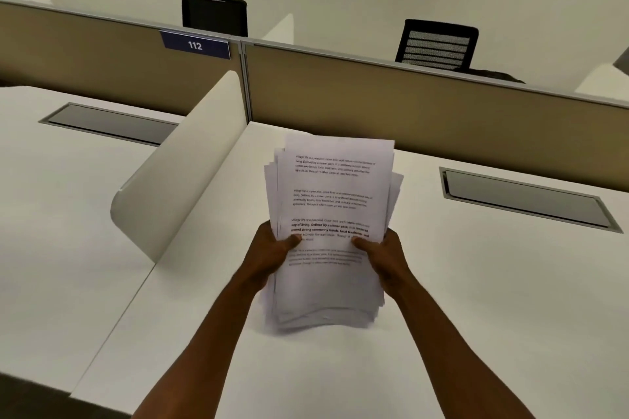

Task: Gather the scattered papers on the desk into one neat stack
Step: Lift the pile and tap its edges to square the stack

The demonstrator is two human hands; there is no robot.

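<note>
- The papers [332,214] are in one bundle, held upright over the white desk [476,282], and the lower edge looks to touch the desk top or hang just above it; I cannot tell which.
- The left hand [272,257] pinches the left side of the bundle, thumb pressed on the front page; the right hand [383,257] does the same on the right side.
- The long axis of the bundle runs away from the person, toward the beige partition [408,102]; both hands are equally near to it.
- The edges are not even: several sheets stick out at the top and at the sides, so I judge that squaring by tapping remains.
- Count: one bundle, two hands, no loose sheet visible on the desk.
</note>
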